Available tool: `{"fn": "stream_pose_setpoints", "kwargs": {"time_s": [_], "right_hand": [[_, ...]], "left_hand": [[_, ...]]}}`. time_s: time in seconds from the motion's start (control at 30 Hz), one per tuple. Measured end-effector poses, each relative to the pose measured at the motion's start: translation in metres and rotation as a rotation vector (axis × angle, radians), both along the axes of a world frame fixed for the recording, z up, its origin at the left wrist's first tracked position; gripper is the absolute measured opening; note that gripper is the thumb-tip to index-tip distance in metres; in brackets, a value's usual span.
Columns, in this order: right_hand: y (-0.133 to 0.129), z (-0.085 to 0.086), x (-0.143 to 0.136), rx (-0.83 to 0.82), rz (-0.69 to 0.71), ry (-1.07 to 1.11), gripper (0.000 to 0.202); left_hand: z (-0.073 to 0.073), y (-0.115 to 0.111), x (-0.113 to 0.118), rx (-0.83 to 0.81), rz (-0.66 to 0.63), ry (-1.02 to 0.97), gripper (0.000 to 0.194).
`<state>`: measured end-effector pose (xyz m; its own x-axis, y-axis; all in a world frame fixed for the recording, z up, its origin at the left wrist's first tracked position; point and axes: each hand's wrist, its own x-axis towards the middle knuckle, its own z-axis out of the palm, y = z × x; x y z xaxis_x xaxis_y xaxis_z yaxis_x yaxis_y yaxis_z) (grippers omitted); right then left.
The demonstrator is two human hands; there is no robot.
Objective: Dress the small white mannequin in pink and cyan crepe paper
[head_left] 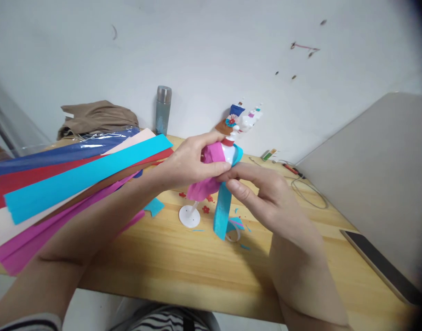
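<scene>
Doll: a small figure on a white stand with a round foot, held tilted above the middle of the wooden table, its decorated head pointing toward the far edge.
Pink wrap: crepe paper bunched around the doll's body like a skirt.
Blue strip: a turquoise band looped around the doll's upper body, its loose end hanging down to the tabletop.
Left hand: the left hand is closed around the pink-wrapped body from the left, thumb pressed on the front.
Right hand: the right hand pinches the blue strip against the doll with its fingertips, meeting the left thumb.
Paper sheets: a fan of long crepe sheets in turquoise, red, navy, cream, brown and magenta lies across the table's left end, overhanging the near-left edge.
Scraps: small blue and red offcuts lie around the stand's foot.
Flask: a grey metal bottle stands upright at the far edge, beside a heap of brown cloth.
Laptop: an open laptop sits at the table's right end, with cables just beside it.
</scene>
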<state>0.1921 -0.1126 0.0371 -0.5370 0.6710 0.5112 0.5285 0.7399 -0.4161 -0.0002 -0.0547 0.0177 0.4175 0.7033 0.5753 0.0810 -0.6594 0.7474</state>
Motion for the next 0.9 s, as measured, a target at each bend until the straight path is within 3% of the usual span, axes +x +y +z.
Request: {"fn": "stream_pose_setpoints", "kwargs": {"time_s": [0.13, 0.33, 0.47, 0.73, 0.9], "right_hand": [[-0.0037, 0.0039, 0.0007, -0.044, -0.034, -0.001, 0.027], [-0.0078, 0.0090, 0.0024, -0.059, -0.017, 0.038, 0.047], [-0.0064, 0.0082, 0.0019, -0.051, 0.028, 0.055, 0.045], [-0.0078, 0.0062, 0.0034, -0.103, -0.013, 0.069, 0.051], [-0.0049, 0.0044, -0.0027, -0.080, 0.049, 0.037, 0.041]], "left_hand": [[0.0016, -0.0016, 0.0006, 0.028, 0.057, 0.033, 0.028], [0.0020, -0.0031, 0.0013, 0.050, 0.092, 0.044, 0.033], [0.0018, -0.0040, 0.0018, 0.057, 0.125, 0.063, 0.029], [0.0040, -0.0050, 0.0026, 0.057, 0.114, 0.069, 0.029], [0.0041, -0.0046, 0.0027, 0.065, 0.121, 0.098, 0.028]]}}
